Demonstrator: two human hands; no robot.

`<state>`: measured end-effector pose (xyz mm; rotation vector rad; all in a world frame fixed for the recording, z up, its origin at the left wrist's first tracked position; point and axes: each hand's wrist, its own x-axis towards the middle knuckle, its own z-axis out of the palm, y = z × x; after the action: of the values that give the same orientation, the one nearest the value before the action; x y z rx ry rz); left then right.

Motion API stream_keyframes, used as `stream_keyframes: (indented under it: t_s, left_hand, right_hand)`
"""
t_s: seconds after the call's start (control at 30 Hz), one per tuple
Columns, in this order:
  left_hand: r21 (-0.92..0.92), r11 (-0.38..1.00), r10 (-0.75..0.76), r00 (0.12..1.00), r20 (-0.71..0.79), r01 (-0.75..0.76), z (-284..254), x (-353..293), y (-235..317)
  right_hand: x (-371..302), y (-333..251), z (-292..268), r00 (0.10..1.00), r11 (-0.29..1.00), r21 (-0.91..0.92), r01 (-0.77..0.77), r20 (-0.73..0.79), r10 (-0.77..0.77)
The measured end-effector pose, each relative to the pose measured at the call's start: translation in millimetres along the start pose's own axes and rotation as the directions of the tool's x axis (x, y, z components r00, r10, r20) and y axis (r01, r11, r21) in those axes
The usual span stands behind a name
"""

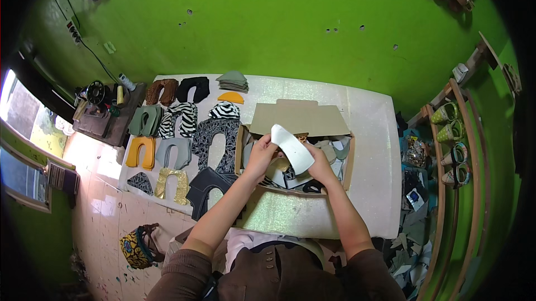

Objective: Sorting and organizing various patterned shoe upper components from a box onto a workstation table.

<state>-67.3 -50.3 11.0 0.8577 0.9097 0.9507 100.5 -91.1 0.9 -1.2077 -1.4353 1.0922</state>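
A curved white cut piece [294,150], smooth like leather or sheet material, is held up between my two hands. My left hand [261,157] grips its upper left end, while my right hand [320,166] has hold of its lower right end. Right beneath is an open cardboard box [296,119] with its flap folded back. Mixed cut pieces fill it, among them a grey-green piece [328,153] and white, gold and patterned ones. My hands and the white piece hide part of the contents.
Left on the white table [374,150] lie stacks of U-shaped pieces, including zebra-striped [180,119], yellow [141,153] and gold ones [172,185]. A sewing machine [96,100] stands at the far left. Sandals hang on a wooden rack [441,200] at right, above scrap-filled bins [414,153].
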Motion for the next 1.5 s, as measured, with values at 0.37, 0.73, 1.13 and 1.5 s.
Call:
stream_keyframes:
  t_s: [0.37,0.73,1.13,1.5]
  left_hand:
    - [0.235,0.953,0.124,0.954,0.274,-0.191,-10.9,-9.3,6.2]
    - [0.742,0.147,0.546,0.679,0.49,-0.654,6.6,-28.7,22.6]
    - [0.708,-0.408,0.611,0.403,0.681,-0.577,-17.8,-44.0,23.4]
    - [0.774,-0.556,0.691,0.349,0.633,-0.303,-67.8,-57.1,31.0]
  right_hand:
    - [-0.5,-19.8,-18.3,0.923,0.922,-0.384,0.056,-0.333,-0.195]
    - [1.1,-50.9,-6.1,0.841,0.736,-0.601,0.311,-0.186,-0.508]
    - [-4.0,-37.0,-2.3,0.917,0.934,-0.293,0.205,-0.277,-0.288]
    - [3.2,-23.2,43.6,0.962,0.991,-0.022,0.128,-0.239,-0.13]
